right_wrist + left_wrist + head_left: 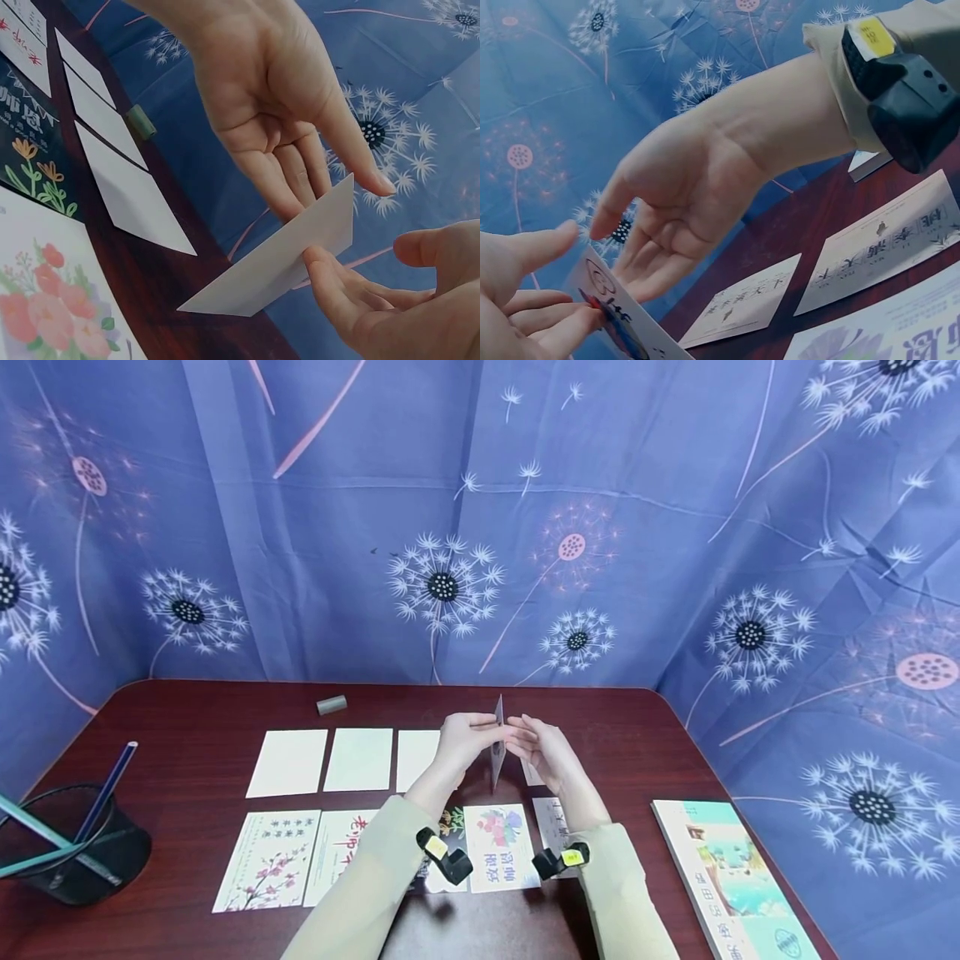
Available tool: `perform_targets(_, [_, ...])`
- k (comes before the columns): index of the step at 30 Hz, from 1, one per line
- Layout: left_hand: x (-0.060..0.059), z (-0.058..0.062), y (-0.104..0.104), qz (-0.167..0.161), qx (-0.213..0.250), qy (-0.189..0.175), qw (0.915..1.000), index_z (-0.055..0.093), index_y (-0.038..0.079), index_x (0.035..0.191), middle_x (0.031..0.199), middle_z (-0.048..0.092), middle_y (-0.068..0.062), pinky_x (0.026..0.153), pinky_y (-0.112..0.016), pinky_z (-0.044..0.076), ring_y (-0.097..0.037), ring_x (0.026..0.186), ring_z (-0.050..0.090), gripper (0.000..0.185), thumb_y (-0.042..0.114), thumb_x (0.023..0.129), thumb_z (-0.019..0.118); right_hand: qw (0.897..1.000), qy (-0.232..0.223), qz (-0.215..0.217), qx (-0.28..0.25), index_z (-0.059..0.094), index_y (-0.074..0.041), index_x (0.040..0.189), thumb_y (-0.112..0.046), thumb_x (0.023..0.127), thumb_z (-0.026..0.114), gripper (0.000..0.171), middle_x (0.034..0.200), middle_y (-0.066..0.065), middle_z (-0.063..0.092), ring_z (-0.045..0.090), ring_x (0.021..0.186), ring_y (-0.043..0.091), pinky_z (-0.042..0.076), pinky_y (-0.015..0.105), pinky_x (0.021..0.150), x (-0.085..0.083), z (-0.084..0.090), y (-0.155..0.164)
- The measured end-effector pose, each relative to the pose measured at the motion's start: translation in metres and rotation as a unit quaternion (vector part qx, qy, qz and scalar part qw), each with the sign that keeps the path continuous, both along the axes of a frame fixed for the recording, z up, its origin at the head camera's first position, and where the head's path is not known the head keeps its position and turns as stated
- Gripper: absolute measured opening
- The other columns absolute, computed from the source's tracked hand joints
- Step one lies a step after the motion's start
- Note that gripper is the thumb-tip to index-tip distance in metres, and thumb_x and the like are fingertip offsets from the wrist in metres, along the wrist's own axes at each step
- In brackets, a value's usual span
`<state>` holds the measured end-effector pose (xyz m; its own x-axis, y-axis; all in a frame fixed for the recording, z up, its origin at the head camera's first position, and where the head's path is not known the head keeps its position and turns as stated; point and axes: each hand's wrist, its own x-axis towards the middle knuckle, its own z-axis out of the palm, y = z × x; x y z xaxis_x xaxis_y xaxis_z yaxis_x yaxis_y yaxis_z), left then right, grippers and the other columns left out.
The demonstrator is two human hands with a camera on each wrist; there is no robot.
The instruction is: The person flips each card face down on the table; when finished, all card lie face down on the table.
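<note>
A thin card (498, 764) stands on edge between my two hands at the middle of the table. Its printed face (622, 319), with a drawing and writing, is toward my left hand (467, 739), whose extended fingers press against it. On the blank side (281, 274), fingertips of my right hand (551, 752) touch the card. Both thumbs are held off its faces in the wrist views. Below the hands lies a flowered card (501, 843), beside a dark card (30, 142) with drawn flowers. Another card (531, 772) is partly hidden behind my right hand.
White cards (358, 760) lie in a back row, printed cards (266, 860) in a front row. A small grey-green cylinder (332, 704) lies behind them. A black mesh cup (97, 860) with pencils stands left, a thick book (738, 877) right. A blue curtain (337, 568) hangs behind.
</note>
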<state>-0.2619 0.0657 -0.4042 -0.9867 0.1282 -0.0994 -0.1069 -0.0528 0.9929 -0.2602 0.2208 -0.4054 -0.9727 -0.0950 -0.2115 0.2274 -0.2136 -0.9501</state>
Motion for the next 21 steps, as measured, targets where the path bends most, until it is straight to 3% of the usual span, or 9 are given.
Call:
perform_targets(9, [-0.003, -0.006, 0.007, 0.064, -0.01, -0.002, 0.9979, 0.071, -0.003, 0.112, 0.105, 0.074, -0.018, 0.087, -0.033, 0.059, -0.024, 0.099, 0.072, 0.043, 0.019, 0.077, 0.082, 1.0, 0.011, 0.003, 0.013, 0.035, 0.02, 0.14, -0.015, 0.106, 0.036, 0.049, 0.08, -0.006, 0.07, 0.069, 0.073, 0.002, 0.058, 0.015, 0.076, 0.002, 0.001, -0.001])
perform_targets(21, [-0.001, -0.023, 0.003, 0.045, 0.096, -0.036, 0.9937, 0.065, -0.008, 0.121, 0.12, 0.067, -0.024, 0.096, -0.035, 0.055, -0.023, 0.106, 0.069, 0.038, 0.006, 0.086, 0.071, 0.999, 0.009, 0.014, 0.029, 0.039, 0.015, 0.14, -0.015, 0.105, 0.038, 0.047, 0.092, 0.0, 0.072, 0.071, 0.081, 0.005, 0.058, 0.016, 0.079, 0.0, -0.007, 0.004])
